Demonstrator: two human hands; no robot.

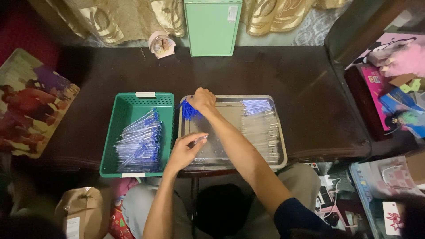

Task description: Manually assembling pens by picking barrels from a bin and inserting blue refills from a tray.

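Observation:
My left hand [185, 150] holds a clear pen barrel [198, 140] over the front left of a metal tray [274, 102]. My right hand [202, 100] reaches across to the tray's far left corner and its fingers rest on a small heap of blue pen caps [189, 110]. On the right side of the tray lie several clear pen barrels [263, 132] and blue refills [256, 106]. Left of the tray stands a green plastic basket [128, 106] with several finished blue pens [141, 144] piled in it.
Both containers sit on a dark wooden table [283, 71]. A green box [212, 26] and a small pink clock [161, 44] stand at the back edge. A printed picture board [31, 102] lies at the left; toys and boxes [398, 88] crowd the right.

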